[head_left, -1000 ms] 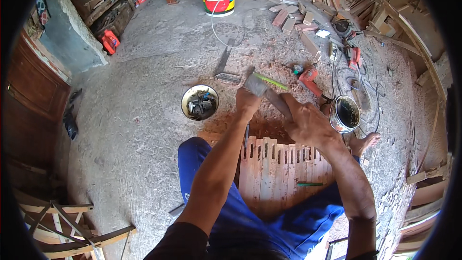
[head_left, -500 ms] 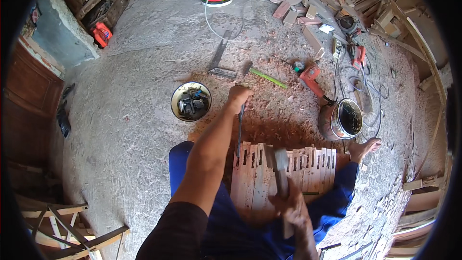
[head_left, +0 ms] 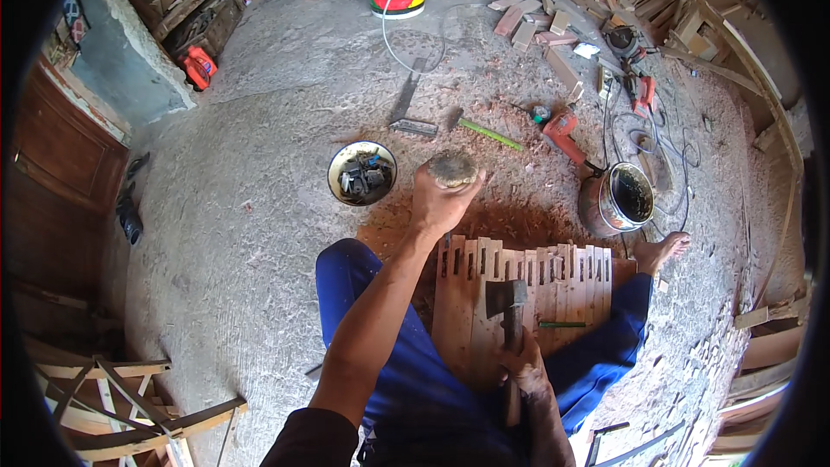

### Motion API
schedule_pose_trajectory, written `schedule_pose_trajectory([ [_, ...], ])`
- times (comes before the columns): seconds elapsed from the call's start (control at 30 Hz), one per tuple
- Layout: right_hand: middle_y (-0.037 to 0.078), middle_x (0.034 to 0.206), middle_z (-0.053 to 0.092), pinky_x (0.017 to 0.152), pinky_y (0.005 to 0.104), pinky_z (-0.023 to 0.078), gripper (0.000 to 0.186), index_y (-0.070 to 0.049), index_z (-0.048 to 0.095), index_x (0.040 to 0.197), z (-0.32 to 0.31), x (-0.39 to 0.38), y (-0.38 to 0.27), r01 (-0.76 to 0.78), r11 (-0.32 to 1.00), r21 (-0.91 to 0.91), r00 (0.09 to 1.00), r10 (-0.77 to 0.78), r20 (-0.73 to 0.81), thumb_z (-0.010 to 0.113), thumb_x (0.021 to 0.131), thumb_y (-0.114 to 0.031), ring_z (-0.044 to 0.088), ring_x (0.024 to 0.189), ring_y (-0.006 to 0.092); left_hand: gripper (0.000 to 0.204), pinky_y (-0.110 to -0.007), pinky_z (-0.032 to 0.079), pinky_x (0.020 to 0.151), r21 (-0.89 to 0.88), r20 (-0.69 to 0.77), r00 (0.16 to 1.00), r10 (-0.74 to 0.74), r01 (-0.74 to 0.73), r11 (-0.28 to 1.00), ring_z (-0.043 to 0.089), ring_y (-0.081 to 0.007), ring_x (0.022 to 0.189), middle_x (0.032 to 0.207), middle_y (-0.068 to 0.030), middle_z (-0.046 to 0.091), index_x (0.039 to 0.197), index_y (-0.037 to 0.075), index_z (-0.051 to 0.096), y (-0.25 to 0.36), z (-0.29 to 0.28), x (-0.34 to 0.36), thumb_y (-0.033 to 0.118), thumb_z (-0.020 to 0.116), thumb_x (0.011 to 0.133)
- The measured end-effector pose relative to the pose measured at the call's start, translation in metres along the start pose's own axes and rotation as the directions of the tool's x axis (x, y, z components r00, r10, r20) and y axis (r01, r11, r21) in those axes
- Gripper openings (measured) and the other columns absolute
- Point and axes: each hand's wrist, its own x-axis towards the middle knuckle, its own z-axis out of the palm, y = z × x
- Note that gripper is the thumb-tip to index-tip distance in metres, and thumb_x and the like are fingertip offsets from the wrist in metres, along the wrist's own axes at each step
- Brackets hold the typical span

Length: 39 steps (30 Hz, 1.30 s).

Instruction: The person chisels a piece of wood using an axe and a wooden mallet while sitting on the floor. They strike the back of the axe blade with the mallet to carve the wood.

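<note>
My left hand (head_left: pixel 439 205) is wrapped round a chisel (head_left: pixel 453 168), whose worn, round handle end faces up; its blade is hidden below my fist. Just below that hand lies a row of pale wooden strips (head_left: pixel 460 320) side by side between my legs, with dark narrow slots near their far ends. My right hand (head_left: pixel 524 365) grips the wooden handle of a hatchet (head_left: pixel 505 297); its metal head is over the middle of the strips. A green pencil-like stick (head_left: pixel 562 324) lies across the strips on the right.
A bowl of dark small parts (head_left: pixel 363 175) stands left of my left hand. Beyond are a square (head_left: pixel 413 127), a green-handled hammer (head_left: pixel 488 132) and a red drill (head_left: pixel 564 134). A metal bucket (head_left: pixel 616 201) stands by my right foot, with cables behind. Wood offcuts (head_left: pixel 527 22) lie farther back.
The chisel has tipped so its handle end faces up at me, and its shaft no longer shows. The hatchet, blurred before, now shows sharply over the strips.
</note>
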Motion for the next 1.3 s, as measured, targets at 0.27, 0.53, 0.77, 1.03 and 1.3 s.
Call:
schedule_pose_trajectory([
  [0.27, 0.005, 0.068, 0.057, 0.042, 0.0303, 0.049, 0.041, 0.0, 0.051, 0.118, 0.001, -0.01, 0.011, 0.011, 1.0, -0.001, 1.0, -0.011, 0.009, 0.072, 0.085, -0.011, 0.054, 0.047, 0.0142, 0.014, -0.027, 0.041, 0.042, -0.081, -0.055, 0.998, 0.004, -0.008, 0.997, 0.052, -0.0101, 0.048, 0.072, -0.003, 0.065, 0.094, 0.0, 0.063, -0.018, -0.003, -0.005, 0.004, 0.075, 0.087],
  [0.53, 0.006, 0.067, 0.059, 0.043, 0.031, 0.049, 0.039, 0.001, 0.051, 0.115, 0.002, -0.014, 0.004, 0.006, 1.0, -0.017, 1.0, -0.007, -0.026, 0.072, 0.085, -0.011, 0.056, 0.048, 0.0148, 0.009, -0.027, 0.041, 0.041, -0.16, -0.064, 0.997, -0.032, 0.022, 0.987, 0.052, -0.0099, 0.046, 0.07, -0.0038, 0.066, 0.09, 0.0, 0.066, -0.022, -0.011, -0.003, 0.001, 0.074, 0.087],
  [0.77, 0.016, 0.068, 0.063, 0.052, 0.0368, 0.054, 0.065, 0.002, 0.037, 0.143, 0.023, -0.016, -0.114, 0.519, 0.632, -0.575, 0.792, -0.608, 0.045, 0.069, 0.087, -0.009, 0.065, 0.053, 0.0254, 0.021, -0.034, 0.055, 0.076, 0.072, 0.045, 0.989, 0.143, -0.146, 0.987, 0.07, -0.0188, 0.082, 0.091, -0.0083, 0.075, 0.096, -0.001, 0.07, -0.022, 0.01, -0.018, 0.01, 0.079, 0.081],
  [1.03, 0.031, 0.094, 0.066, 0.072, 0.0502, 0.058, 0.083, 0.001, 0.022, 0.152, 0.046, 0.039, -0.183, 0.253, -0.257, -0.933, 0.807, -0.476, 0.35, 0.063, 0.08, 0.0, 0.069, 0.076, 0.0419, 0.026, -0.033, 0.054, 0.081, -0.035, 0.028, 0.99, 0.139, -0.138, 0.99, 0.07, -0.0184, 0.089, 0.097, -0.0094, 0.074, 0.104, -0.001, 0.069, -0.022, 0.007, -0.031, 0.005, 0.074, 0.08],
  [1.3, 0.021, 0.106, 0.069, 0.064, 0.0409, 0.059, 0.061, -0.005, 0.043, 0.146, 0.035, -0.009, -0.244, 0.53, 0.278, -0.801, 0.773, -0.546, 0.322, 0.065, 0.09, -0.016, 0.072, 0.088, 0.0263, 0.02, -0.034, 0.054, 0.074, 0.082, -0.015, 0.991, 0.134, -0.132, 0.988, 0.071, -0.0192, 0.082, 0.09, -0.0088, 0.075, 0.097, 0.0, 0.071, -0.041, 0.008, -0.027, 0.008, 0.077, 0.079],
])
